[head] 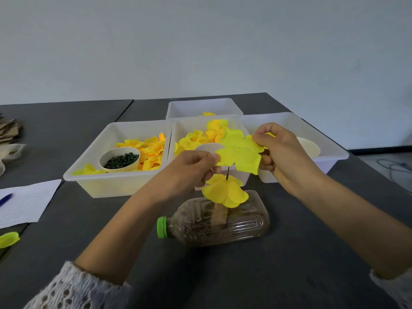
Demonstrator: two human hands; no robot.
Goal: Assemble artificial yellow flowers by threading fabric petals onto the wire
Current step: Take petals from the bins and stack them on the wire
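Note:
A yellow fabric petal piece (240,150) with several lobes is stretched flat between my hands. My left hand (191,166) pinches its left lobe, and my right hand (278,150) pinches its right lobe. Just under it a thin dark wire (227,173) stands upright. Lower on the wire sits another yellow petal piece (225,192). The wire rises from a clear plastic bottle (223,221) with a green cap, lying on its side and filled with brown material. The stretched petal hovers above the wire tip; I cannot tell if they touch.
Behind stand white trays: a left tray (93,161) with yellow petals and a cup of dark green pieces (120,160), a middle tray (178,128) with more petals, a right tray (330,141) with a cream cup. Lined paper and a pen (24,204) lie at left.

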